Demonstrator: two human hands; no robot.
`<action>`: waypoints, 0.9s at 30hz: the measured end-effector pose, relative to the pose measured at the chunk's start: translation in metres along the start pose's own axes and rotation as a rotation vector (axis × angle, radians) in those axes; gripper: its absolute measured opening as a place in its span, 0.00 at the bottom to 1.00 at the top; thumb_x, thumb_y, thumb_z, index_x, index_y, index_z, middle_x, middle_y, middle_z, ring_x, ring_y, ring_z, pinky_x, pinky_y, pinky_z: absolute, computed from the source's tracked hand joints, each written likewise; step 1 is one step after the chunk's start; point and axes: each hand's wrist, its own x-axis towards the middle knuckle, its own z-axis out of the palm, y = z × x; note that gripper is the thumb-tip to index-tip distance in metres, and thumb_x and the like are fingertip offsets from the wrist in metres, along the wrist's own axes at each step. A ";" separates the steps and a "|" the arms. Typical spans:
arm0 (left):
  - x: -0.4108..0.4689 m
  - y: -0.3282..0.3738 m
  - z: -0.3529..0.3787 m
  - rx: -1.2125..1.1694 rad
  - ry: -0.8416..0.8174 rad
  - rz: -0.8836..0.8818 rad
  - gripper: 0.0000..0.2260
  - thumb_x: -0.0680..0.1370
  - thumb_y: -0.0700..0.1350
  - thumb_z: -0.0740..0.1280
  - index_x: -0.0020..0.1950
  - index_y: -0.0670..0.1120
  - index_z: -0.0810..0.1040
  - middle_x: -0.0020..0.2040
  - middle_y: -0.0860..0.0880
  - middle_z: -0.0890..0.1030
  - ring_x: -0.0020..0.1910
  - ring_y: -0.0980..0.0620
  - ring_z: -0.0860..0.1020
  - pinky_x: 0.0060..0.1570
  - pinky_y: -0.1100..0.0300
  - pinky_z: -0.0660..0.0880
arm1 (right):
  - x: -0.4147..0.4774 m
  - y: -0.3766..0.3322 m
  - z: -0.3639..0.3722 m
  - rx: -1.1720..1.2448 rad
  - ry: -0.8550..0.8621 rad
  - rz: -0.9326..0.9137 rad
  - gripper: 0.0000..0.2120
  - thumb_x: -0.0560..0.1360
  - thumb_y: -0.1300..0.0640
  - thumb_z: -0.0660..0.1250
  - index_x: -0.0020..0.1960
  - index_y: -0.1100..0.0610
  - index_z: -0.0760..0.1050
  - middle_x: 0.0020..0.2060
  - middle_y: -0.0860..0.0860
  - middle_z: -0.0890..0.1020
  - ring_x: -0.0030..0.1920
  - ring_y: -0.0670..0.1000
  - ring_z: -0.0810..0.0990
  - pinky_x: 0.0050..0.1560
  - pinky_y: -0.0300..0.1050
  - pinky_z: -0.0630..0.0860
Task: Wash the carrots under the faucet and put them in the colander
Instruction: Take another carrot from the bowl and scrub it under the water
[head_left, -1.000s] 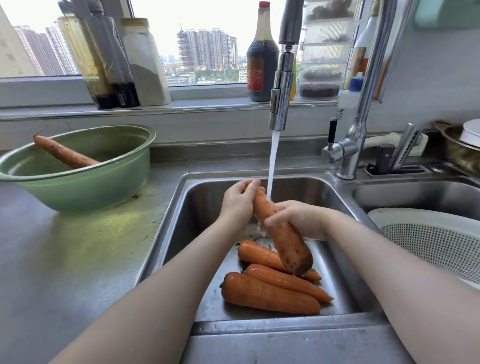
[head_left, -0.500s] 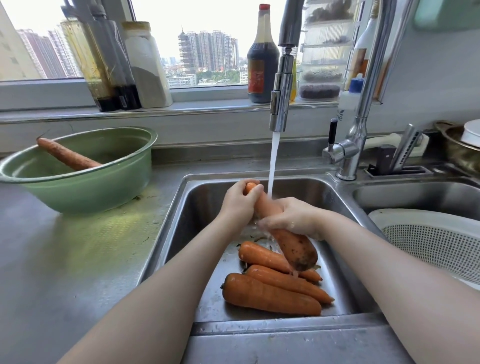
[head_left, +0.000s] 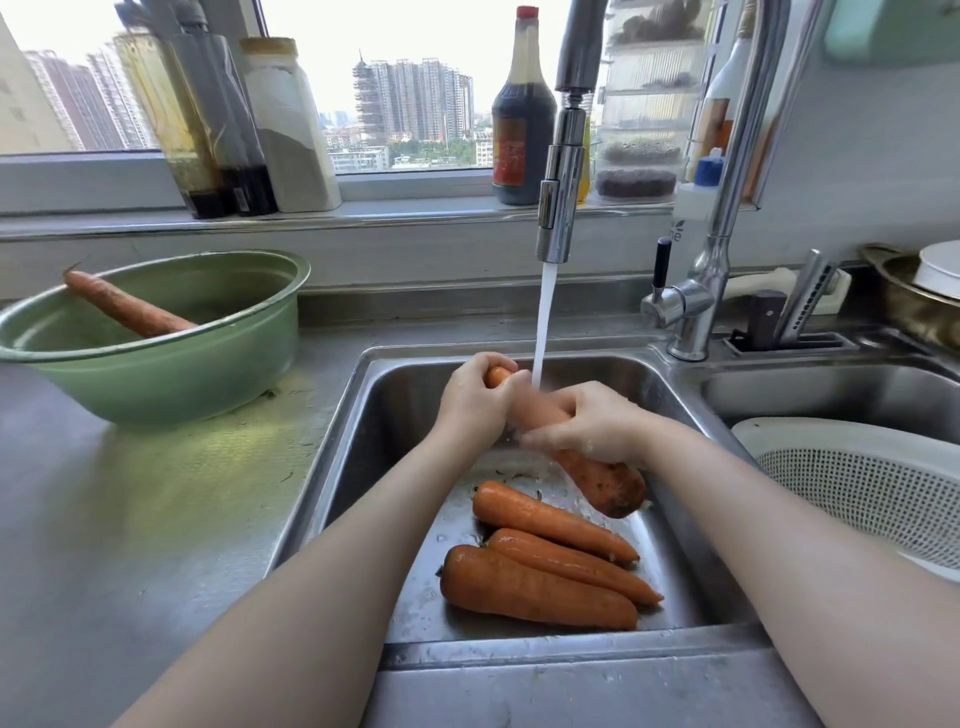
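The task looks early. No carrot shows in the colander (head_left: 810, 434) at the right edge. Three carrots (head_left: 540, 582) lie in the sink (head_left: 363, 447) at lower centre, and another carrot (head_left: 124, 312) waits in the green bowl (head_left: 156, 379) at the left. At centre, under the faucet (head_left: 558, 208) stream, the left hand (head_left: 472, 400) grips the thin end of the held carrot (head_left: 608, 480) and the right hand (head_left: 592, 423) wraps its middle.

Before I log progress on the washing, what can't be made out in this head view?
- Held carrot: its middle is covered by the left hand and right hand, head view.
- Colander: cut off by the right edge and the right forearm; contents partly unseen.
- Bowl carrot: lower end hidden behind the green bowl rim.
- Dark bottle: label too blurred to read.
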 end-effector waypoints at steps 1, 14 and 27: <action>0.000 0.000 0.000 0.025 0.002 0.010 0.04 0.81 0.50 0.71 0.55 0.52 0.80 0.51 0.50 0.82 0.51 0.49 0.83 0.51 0.48 0.84 | 0.000 -0.001 -0.001 -0.006 0.005 -0.014 0.08 0.71 0.48 0.80 0.45 0.51 0.86 0.38 0.50 0.87 0.40 0.49 0.86 0.44 0.44 0.82; -0.003 -0.004 -0.001 0.106 -0.098 0.032 0.04 0.82 0.47 0.70 0.55 0.50 0.77 0.50 0.50 0.80 0.46 0.51 0.82 0.41 0.58 0.82 | 0.000 0.002 -0.007 -0.113 -0.022 -0.090 0.02 0.76 0.50 0.77 0.46 0.44 0.85 0.39 0.48 0.87 0.42 0.48 0.85 0.49 0.47 0.81; -0.007 -0.006 -0.002 0.077 -0.184 -0.040 0.11 0.80 0.49 0.73 0.58 0.50 0.75 0.52 0.49 0.80 0.47 0.51 0.83 0.43 0.57 0.83 | -0.002 0.001 -0.006 -0.156 -0.031 -0.083 0.02 0.75 0.50 0.77 0.46 0.47 0.85 0.39 0.49 0.87 0.42 0.48 0.86 0.47 0.47 0.83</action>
